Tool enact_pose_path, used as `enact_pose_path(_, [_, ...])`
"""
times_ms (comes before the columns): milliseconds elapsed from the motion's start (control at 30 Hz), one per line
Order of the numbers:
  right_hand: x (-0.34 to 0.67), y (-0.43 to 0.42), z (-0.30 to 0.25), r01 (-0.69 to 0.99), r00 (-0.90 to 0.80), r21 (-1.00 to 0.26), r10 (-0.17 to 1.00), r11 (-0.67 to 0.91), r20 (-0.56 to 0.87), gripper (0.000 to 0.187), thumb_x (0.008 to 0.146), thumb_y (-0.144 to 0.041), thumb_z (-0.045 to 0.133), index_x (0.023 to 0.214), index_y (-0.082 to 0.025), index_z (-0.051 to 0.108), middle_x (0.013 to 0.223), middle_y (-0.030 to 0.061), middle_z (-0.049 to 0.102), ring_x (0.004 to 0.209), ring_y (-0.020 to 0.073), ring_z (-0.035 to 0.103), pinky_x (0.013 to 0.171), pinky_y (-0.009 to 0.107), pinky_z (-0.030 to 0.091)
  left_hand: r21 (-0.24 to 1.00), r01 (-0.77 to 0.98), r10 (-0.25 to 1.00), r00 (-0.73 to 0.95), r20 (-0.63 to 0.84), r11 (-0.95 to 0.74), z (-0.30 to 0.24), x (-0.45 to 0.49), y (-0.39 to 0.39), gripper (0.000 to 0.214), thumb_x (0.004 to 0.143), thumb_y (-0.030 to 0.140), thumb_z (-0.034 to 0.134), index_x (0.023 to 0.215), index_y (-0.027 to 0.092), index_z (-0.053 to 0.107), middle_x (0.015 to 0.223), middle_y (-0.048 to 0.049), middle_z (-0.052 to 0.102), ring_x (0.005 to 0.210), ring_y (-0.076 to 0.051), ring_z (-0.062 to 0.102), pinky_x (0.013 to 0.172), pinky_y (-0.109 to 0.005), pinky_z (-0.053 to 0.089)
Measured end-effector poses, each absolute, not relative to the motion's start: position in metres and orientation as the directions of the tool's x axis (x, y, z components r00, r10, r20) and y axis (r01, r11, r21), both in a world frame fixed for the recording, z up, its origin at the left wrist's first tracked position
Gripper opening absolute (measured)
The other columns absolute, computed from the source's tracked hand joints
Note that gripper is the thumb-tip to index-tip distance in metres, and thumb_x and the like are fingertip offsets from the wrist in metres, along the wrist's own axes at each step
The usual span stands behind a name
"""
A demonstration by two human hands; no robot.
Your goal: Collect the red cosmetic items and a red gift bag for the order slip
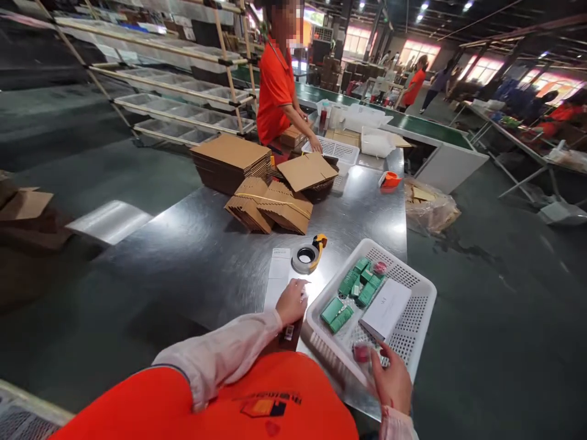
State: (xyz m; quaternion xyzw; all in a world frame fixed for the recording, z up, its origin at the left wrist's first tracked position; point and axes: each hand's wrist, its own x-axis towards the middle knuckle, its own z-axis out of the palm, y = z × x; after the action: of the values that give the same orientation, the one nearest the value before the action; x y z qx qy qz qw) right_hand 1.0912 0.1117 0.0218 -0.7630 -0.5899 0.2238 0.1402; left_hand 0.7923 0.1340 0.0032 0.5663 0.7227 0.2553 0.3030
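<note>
The left hand (291, 302) is resting flat on a white paper sheet (279, 266); the right hand (389, 384) is closing on a small clear packet (362, 353) inside a white perforated plastic tray (415, 305) of green cartons (348, 282), on the steel desk (220, 275).

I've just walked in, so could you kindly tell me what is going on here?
A person's right hand holds a small clear packet at the edge of a white perforated tray of green boxes, while the left hand rests on a paper sheet beside a tape dispenser. Across the steel table, a co-worker stands by flattened cardboard.
</note>
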Motion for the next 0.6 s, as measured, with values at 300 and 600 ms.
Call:
enact_pose_path(300, [1.054, 0.106, 0.021, 0.755, 0.034, -0.63, 0.97, -0.181, -0.239, 0.067, 0.07, -0.064, 0.05, 0.104, -0.012, 0.074, 0.098, 0.0147, 0.075, 0.082, 0.0282, 0.071, 0.082, 0.041, 0.054, 0.418, 0.801, 0.845, -0.193, -0.498, 0.429, -0.015, 0.809, 0.111, 0.121, 0.061, 0.039, 0.08, 0.159, 0.014, 0.015, 0.154, -0.0305, 0.026, 0.118, -0.048, 0.056, 0.095, -0.053, 0.048])
enact_pose_path(600, [1.044, 0.105, 0.021, 0.706, -0.016, -0.685, 0.963, -0.18, -0.269, 0.064, 0.07, -0.063, 0.051, 0.102, -0.012, 0.072, 0.094, 0.0143, 0.074, 0.079, 0.0269, 0.071, 0.078, 0.041, 0.054, 0.564, 0.607, 0.804, -0.232, -0.547, 0.559, -0.025, 0.789, 0.107, 0.107, 0.068, 0.03, 0.071, 0.159, 0.016, 0.016, 0.119, -0.0189, 0.062, 0.109, -0.037, 0.063, 0.094, -0.044, 0.047])
